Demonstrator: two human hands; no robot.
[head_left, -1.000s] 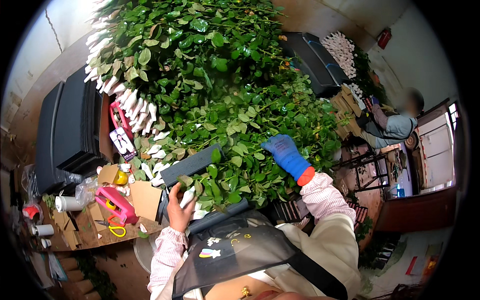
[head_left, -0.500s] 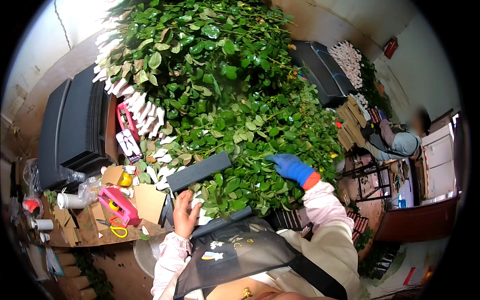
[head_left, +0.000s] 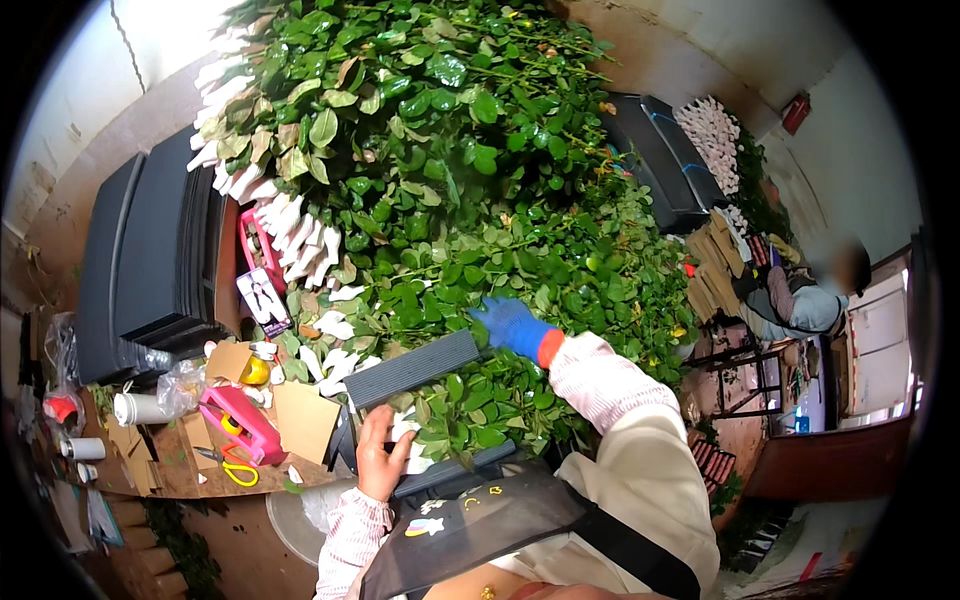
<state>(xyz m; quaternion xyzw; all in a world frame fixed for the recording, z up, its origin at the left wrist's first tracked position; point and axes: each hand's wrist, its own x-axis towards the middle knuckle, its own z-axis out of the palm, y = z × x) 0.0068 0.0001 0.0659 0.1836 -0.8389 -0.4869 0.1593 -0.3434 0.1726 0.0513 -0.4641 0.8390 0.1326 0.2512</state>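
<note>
A dark grey ribbed trough (head_left: 415,368) lies in front of me, its far wall and its near wall (head_left: 460,468) standing on either side of a bundle of leafy green stems (head_left: 465,415). At the bundle's left end, my bare left hand (head_left: 384,455) has thumb and fingers apart, against the white stem ends (head_left: 418,455). My right hand (head_left: 515,328), in a blue glove with an orange cuff, reaches over the leaves by the right end of the far wall. Its fingers are spread, and nothing shows in them. Leaves partly hide the trough's inside.
A large heap of leafy stems (head_left: 420,130) with white ends rises beyond. Left are stacked black boards (head_left: 170,240), a pink tape dispenser (head_left: 240,425), yellow-handled scissors (head_left: 240,470), cardboard (head_left: 305,420) and a white cup (head_left: 140,407). Another person (head_left: 800,295) is at the right.
My gloved right hand has moved left across the leaves toward the trough's far wall. My left hand stays at the stem ends. The whole view has shifted slightly.
</note>
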